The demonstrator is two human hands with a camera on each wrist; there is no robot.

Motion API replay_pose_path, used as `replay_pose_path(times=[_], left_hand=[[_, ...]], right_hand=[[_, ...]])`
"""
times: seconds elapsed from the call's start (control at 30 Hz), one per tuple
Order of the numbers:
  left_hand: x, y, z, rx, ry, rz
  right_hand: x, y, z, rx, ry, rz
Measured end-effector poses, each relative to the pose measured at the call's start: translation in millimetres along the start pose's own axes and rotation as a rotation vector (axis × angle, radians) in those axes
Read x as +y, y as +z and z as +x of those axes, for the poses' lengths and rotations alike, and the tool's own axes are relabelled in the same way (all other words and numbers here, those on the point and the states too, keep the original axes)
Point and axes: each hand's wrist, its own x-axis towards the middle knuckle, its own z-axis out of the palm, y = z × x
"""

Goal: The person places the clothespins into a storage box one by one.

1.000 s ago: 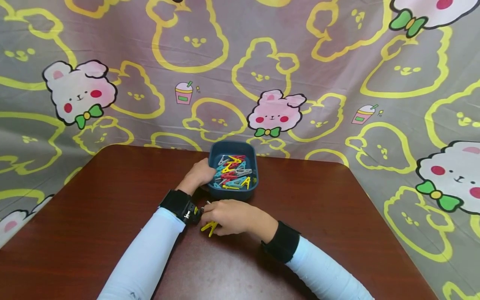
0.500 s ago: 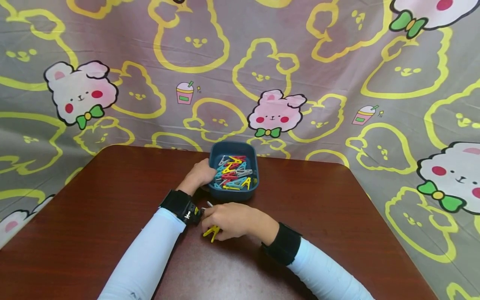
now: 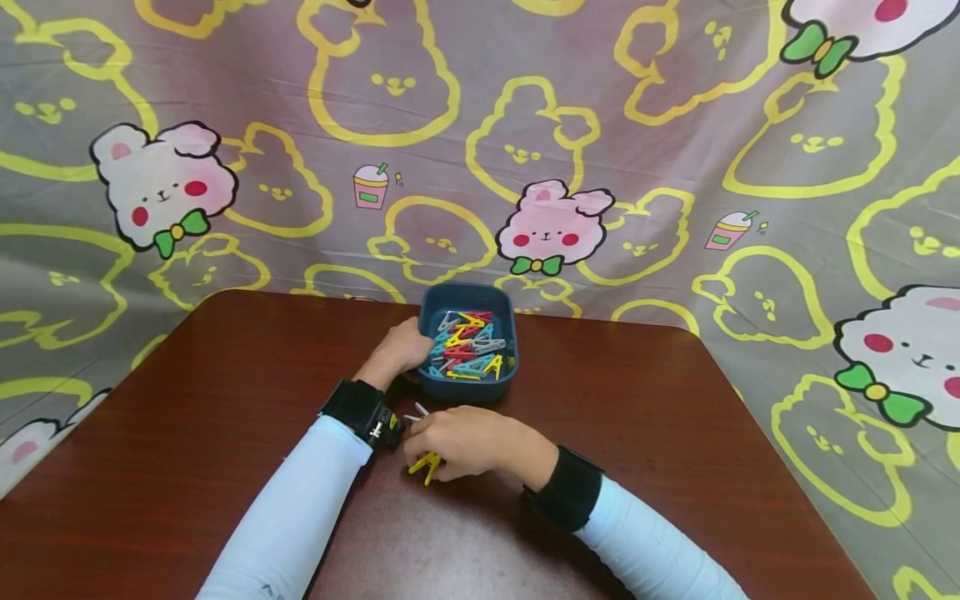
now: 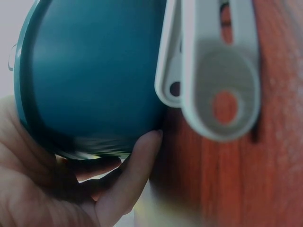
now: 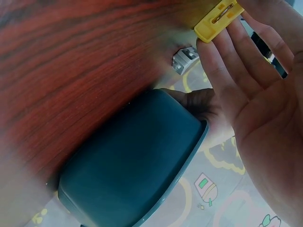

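Observation:
My left hand [image 3: 401, 346] grips the near-left side of a dark teal bin [image 4: 94, 71], its thumb along the wall and the fingers curled at the rim. Inside the bin [image 3: 512, 333] lie clothespins [image 3: 468, 346] in red, yellow, blue and grey. Nearer me, my right hand [image 3: 461, 440] pinches a yellow clothespin [image 3: 427, 468] low over the table; its fingertips are partly hidden in the head view. Just beyond those fingers is a grey clothespin [image 3: 420, 411], large and close in the left wrist view. I cannot tell whether the right fingers touch it.
The brown wooden table [image 3: 637, 408] extends to both sides of the bin. A curtain [image 3: 450, 167] printed with cartoon bears and rabbits hangs behind it. The left wrist's black strap and camera [image 3: 378, 425] sit close to the right fingertips.
My right hand has drawn slightly back toward me, carrying the yellow clothespin. More of the grey clothespin shows beyond its fingers. The left hand and the bin stay put.

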Motion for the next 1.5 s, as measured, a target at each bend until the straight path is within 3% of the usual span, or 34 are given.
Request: replay_pose_path(times=[0.53,0.9,1.23,1.5], left_hand=[[1.3,-1.1,-1.3,-0.009,-0.015,-0.007],[2.1,-1.7,-2.1,-0.013,-0.009,0.03],[1.0,-3.3,2.6,-0.05,-0.033,0.004],[0.9,-3.1,2.5,-0.043,-0.032,-0.01]], right_hand=[[3,-4,-2.4,0.002,-0.029,-0.017],[18,-27,-21.1,0.132,-0.009,0.078],[44,-44,-44.9,0.353,0.142,0.014],[77,-55,-48.3,0.414,0.248,0.17]])
